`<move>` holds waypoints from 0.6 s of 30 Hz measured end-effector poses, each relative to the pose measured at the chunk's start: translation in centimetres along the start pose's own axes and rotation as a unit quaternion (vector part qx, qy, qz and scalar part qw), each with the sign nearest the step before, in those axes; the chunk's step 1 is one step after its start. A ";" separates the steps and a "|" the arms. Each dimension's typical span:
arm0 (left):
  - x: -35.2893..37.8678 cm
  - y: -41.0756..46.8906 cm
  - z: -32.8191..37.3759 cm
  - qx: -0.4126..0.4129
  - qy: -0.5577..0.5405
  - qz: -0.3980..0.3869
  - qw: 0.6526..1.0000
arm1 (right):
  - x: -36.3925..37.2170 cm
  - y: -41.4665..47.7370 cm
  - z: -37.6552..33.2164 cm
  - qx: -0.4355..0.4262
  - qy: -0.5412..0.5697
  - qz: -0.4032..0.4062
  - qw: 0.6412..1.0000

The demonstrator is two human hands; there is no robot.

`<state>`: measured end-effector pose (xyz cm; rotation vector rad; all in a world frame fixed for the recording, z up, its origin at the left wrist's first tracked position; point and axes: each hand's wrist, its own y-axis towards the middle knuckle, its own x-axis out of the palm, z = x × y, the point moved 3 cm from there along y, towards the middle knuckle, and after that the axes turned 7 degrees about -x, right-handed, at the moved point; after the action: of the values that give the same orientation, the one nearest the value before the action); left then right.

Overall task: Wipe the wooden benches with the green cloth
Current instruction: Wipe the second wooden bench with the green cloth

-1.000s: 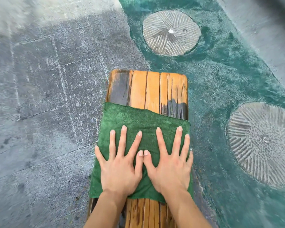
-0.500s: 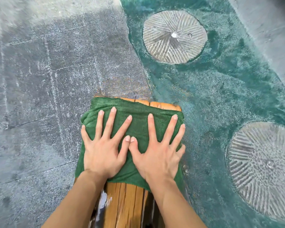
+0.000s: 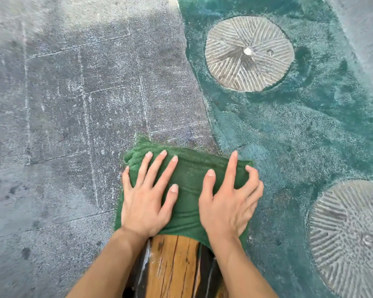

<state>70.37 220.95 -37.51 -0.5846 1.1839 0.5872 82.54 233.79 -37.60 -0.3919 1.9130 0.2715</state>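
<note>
The green cloth (image 3: pixel 188 181) covers the far end of the wooden bench (image 3: pixel 172 263), hiding that end's edge. My left hand (image 3: pixel 145 201) presses flat on the cloth's left half with spread, straight fingers. My right hand (image 3: pixel 228 203) lies on the right half; its index finger points forward, and the outer fingers bend over the cloth's right edge. Behind my hands the slats show orange-brown with dark wet streaks.
Grey stone paving (image 3: pixel 58 125) fills the left side. Teal-green ground (image 3: pixel 299 136) lies to the right, with one round grooved millstone (image 3: pixel 249 53) at the top and another (image 3: pixel 349 237) at the right edge.
Both hands have pushed the cloth forward along the bench to its far end, uncovering wet slats behind. The right hand's outer fingers now bend over the cloth's right edge.
</note>
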 end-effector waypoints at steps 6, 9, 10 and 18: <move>-0.5 4.2 -0.5 -0.104 -0.064 0.078 0.989 | 0.4 4.4 -0.9 0.018 0.012 0.022 1.000; -0.9 8.6 -0.4 -0.100 -0.044 0.029 0.994 | 0.6 7.7 -2.7 -0.070 0.005 -0.017 0.997; -1.1 9.3 -0.6 -0.092 -0.055 0.011 0.994 | 0.7 8.3 -3.1 -0.092 0.018 -0.032 0.995; -12.6 26.2 -10.6 0.083 -0.073 -0.122 0.986 | -2.6 22.6 -14.5 -0.200 -0.001 -0.264 0.944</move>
<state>41.74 230.79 -31.19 -0.5249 0.9947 0.3143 62.14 249.58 -29.85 -1.1518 1.6690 0.2985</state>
